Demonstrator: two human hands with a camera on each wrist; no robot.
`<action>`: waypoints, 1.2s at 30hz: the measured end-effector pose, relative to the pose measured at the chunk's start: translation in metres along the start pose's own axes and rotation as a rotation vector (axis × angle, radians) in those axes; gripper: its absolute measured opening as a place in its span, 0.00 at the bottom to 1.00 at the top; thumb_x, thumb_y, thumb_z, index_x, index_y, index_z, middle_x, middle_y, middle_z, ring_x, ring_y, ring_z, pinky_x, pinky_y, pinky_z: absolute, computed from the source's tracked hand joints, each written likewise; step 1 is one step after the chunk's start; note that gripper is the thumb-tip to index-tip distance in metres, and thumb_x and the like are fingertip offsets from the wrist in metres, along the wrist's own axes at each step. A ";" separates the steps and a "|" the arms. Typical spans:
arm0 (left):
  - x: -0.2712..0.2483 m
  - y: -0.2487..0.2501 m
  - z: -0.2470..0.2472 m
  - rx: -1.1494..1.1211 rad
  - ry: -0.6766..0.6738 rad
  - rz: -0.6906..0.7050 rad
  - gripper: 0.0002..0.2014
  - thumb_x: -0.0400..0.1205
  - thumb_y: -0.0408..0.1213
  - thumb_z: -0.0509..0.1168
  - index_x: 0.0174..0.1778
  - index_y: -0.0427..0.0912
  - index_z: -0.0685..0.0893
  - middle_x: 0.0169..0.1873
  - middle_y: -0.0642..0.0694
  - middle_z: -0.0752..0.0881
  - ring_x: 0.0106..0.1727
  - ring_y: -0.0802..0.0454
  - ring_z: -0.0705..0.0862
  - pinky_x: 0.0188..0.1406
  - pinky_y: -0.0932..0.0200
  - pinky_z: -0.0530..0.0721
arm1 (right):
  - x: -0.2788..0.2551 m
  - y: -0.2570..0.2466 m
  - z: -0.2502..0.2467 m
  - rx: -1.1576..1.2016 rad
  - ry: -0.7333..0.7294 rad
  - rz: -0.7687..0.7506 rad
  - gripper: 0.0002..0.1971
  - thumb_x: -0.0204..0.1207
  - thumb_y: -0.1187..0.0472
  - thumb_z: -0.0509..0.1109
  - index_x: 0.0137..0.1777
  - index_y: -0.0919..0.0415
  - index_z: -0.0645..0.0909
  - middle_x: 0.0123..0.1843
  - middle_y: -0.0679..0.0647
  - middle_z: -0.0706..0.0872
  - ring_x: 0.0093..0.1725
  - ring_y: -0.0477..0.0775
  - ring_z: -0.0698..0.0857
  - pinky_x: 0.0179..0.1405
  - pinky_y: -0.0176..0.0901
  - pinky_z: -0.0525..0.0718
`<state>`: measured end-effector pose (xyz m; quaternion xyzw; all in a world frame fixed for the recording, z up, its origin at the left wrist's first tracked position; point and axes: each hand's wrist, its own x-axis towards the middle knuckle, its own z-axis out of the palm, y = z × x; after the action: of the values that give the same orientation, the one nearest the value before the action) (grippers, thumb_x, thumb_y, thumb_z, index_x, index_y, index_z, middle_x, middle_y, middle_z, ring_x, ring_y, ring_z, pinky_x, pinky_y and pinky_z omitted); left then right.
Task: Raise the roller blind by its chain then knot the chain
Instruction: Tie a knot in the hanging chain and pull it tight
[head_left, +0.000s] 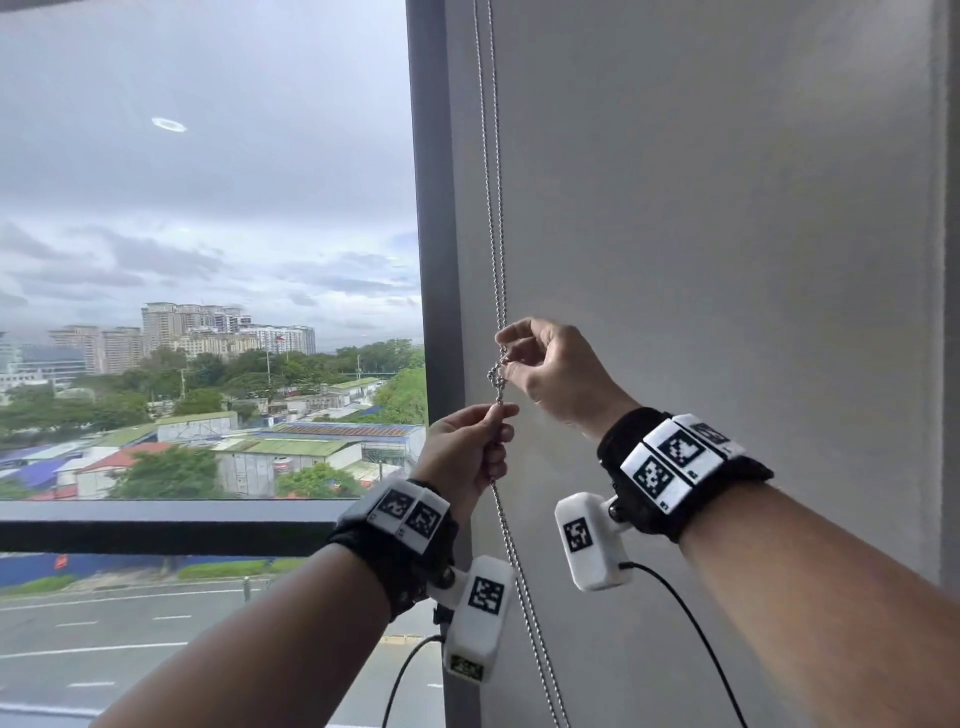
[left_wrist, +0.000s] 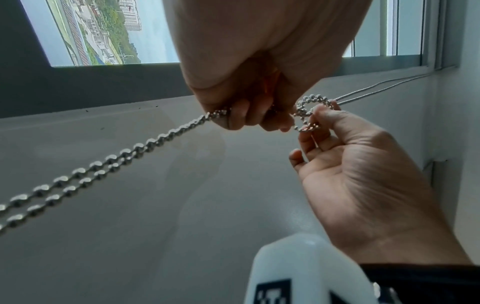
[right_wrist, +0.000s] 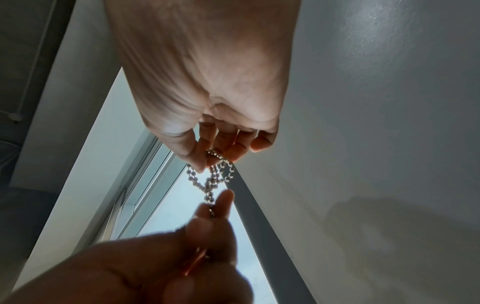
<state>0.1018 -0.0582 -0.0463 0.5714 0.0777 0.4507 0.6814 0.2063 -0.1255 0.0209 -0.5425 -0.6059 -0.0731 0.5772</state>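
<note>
Tying the knot (head_left: 497, 378) now, beside the window (head_left: 208, 260): left hand (head_left: 467, 449) squeezing the chain (head_left: 496, 234) below, right hand (head_left: 550, 371) pinching the loose loop above, next needing a gentle pull apart to tighten.

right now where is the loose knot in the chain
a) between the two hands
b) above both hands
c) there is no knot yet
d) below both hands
a: the knot sits in the chain just above the left hand, which grips the strands below it, and at the fingertips of the right hand, which pinches its loop.
</note>
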 end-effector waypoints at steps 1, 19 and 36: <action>-0.002 -0.003 0.000 -0.002 -0.010 -0.009 0.09 0.83 0.33 0.60 0.43 0.36 0.85 0.25 0.45 0.75 0.20 0.56 0.65 0.19 0.64 0.63 | 0.000 -0.001 -0.001 -0.009 -0.009 -0.011 0.10 0.73 0.66 0.73 0.51 0.52 0.82 0.41 0.51 0.85 0.44 0.58 0.88 0.53 0.49 0.88; -0.007 -0.010 0.007 0.038 -0.009 0.027 0.08 0.80 0.31 0.65 0.41 0.28 0.86 0.24 0.42 0.81 0.22 0.53 0.77 0.24 0.63 0.78 | 0.004 0.001 -0.007 0.100 0.132 0.047 0.10 0.70 0.58 0.76 0.50 0.59 0.86 0.38 0.49 0.87 0.35 0.48 0.84 0.43 0.43 0.85; -0.025 -0.038 -0.022 0.287 -0.174 -0.167 0.06 0.79 0.25 0.64 0.39 0.30 0.85 0.28 0.42 0.89 0.28 0.52 0.88 0.38 0.58 0.89 | 0.010 0.006 0.000 0.098 0.102 0.144 0.10 0.75 0.55 0.76 0.41 0.62 0.92 0.37 0.59 0.92 0.33 0.45 0.82 0.46 0.46 0.83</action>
<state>0.0938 -0.0579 -0.0958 0.6909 0.1293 0.3258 0.6323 0.2131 -0.1176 0.0253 -0.5515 -0.5381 -0.0292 0.6367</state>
